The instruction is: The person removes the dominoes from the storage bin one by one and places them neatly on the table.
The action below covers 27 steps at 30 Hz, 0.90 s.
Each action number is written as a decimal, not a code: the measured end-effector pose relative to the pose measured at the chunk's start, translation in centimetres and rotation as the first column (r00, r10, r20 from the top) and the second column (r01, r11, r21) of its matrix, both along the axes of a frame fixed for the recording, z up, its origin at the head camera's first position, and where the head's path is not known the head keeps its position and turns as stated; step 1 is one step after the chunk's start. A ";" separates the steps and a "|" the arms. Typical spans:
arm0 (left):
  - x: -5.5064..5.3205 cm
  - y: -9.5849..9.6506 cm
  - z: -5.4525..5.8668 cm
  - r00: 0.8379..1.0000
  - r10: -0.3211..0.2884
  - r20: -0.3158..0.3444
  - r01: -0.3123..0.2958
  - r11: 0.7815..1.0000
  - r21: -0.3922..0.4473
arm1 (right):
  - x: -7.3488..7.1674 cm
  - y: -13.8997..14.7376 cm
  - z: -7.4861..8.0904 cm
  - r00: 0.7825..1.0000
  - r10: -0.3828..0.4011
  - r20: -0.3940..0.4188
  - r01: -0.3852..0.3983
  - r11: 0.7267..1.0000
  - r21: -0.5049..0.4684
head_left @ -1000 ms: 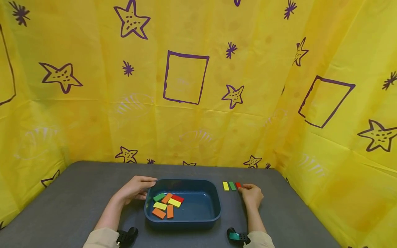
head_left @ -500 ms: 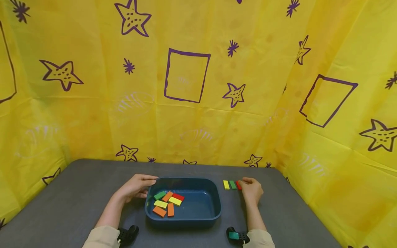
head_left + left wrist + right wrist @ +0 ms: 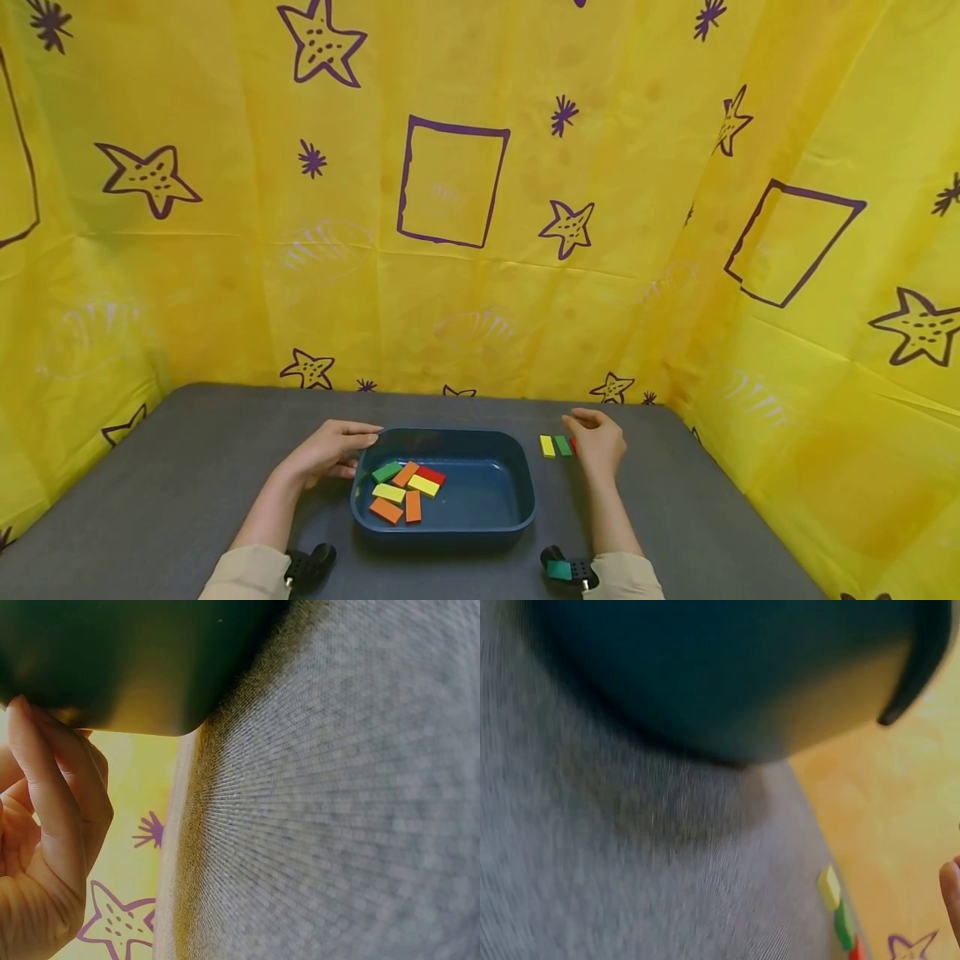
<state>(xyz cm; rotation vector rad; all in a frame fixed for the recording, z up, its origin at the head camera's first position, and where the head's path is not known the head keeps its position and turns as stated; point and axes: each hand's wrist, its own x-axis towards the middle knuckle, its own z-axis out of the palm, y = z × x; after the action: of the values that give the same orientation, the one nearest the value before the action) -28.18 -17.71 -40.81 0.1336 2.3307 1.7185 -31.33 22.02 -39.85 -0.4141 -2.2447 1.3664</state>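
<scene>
A dark blue rectangular tub point(image 3: 442, 532) stands mid-table with several small rectangular blocks in its left half: an orange block point(image 3: 386, 511), a yellow block point(image 3: 389, 493), a green block point(image 3: 387, 472) and a red block point(image 3: 431, 475) among them. My left hand point(image 3: 330, 450) holds the tub's left side near the back corner; in the left wrist view its bent fingers point(image 3: 56, 772) meet the outer wall. Right of the tub, a yellow block point(image 3: 547, 447), a green block point(image 3: 562, 446) and a partly hidden red block point(image 3: 574, 447) form a row. Beside that row hovers my right hand point(image 3: 597, 442), fingers loosely bent, no block visible in them.
A dark grey cloth table point(image 3: 225, 467) carries everything. Yellow curtains point(image 3: 480, 317) with purple drawings rise behind it and along both sides. A black camera strap point(image 3: 307, 571) sits on the left wrist, another strap point(image 3: 570, 571) on the right.
My right hand has let go of the red block at the row's right end and moved up and slightly left. The left hand and the tub stay where they were.
</scene>
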 end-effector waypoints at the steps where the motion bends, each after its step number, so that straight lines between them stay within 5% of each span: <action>1: 0.0 0.0 0.0 1.000 0.001 0.001 -0.001 1.000 -0.002 | 0.0 -0.2 0.2 1.000 0.011 -0.001 -0.011 1.000 -0.002; 12: 0.1 -0.1 0.0 1.000 0.009 0.004 -0.009 1.000 -0.017 | 0.6 -2.6 1.8 0.989 0.141 -0.051 -0.143 0.989 -0.046; 18: 0.1 -0.1 0.2 1.000 0.015 0.008 -0.015 1.000 -0.018 | 1.0 -4.5 2.3 0.963 0.263 -0.066 -0.266 0.962 -0.056; 22: 0.1 -0.1 0.1 1.000 0.016 0.006 -0.016 1.000 -0.017 | 1.1 -5.8 1.9 0.922 0.378 -0.082 -0.383 0.923 -0.050; 27: -0.1 -0.1 0.0 1.000 0.004 -0.001 -0.004 1.000 -0.012 | 1.7 -7.5 1.3 0.840 0.540 -0.058 -0.543 0.830 -0.127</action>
<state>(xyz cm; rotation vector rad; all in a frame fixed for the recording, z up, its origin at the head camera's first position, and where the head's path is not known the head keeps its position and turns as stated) -28.26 -17.77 -40.84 0.1275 2.3433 1.7066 -29.67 14.53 -38.57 0.2257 -2.3556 1.7986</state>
